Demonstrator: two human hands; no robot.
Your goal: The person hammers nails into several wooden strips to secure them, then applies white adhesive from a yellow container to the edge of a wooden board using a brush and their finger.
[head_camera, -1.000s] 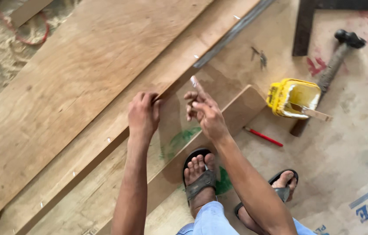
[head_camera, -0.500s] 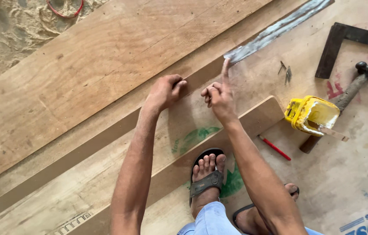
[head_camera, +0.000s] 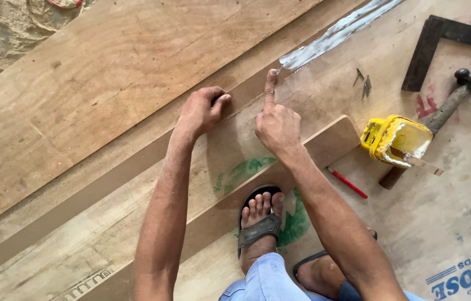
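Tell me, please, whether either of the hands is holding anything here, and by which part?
Neither grips anything. The left hand rests with curled fingers on the edge of the plywood strip; the right hand points its index finger onto the white glue on that edge.

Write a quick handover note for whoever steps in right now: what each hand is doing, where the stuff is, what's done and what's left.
Left hand: fingers curled on the edge of the long wooden strip, holding nothing.
Right hand: index finger out, tip at the near end of the white glue on the strip, other fingers folded.
Nearby: yellow glue tub with a spreader stick, hammer, red pencil, loose nails, steel square.
Done: glue covers the far end of the strip.
Left: the strip from the fingertip toward the left hand and beyond shows bare wood.
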